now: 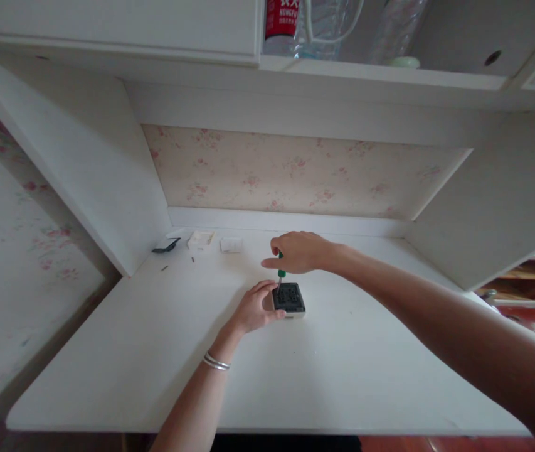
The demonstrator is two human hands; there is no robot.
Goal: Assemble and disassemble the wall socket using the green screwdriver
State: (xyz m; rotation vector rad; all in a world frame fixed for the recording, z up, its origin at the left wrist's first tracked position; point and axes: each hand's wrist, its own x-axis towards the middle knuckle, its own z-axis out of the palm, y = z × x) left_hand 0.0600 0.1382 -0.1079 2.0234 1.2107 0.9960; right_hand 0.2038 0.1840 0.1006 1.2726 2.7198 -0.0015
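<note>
A small square box [289,297], black and ridged on top with a white lower edge, lies flat on the white desk. My left hand [254,307] grips its left side, with fingers at the far corner and the thumb at the near edge. Above the box, my right hand [301,252] is closed round a screwdriver [281,273] with a green handle. The screwdriver stands nearly upright, and its metal shaft reaches down to the left part of the black face. I cannot tell exactly what the tip touches.
At the back left of the desk [154,364] lie a black plate-like part [167,245], a pale square piece [200,240], a white piece [231,245] and two small dark bits. Overhead, a shelf [380,70] holds bottles. Side panels flank the desk.
</note>
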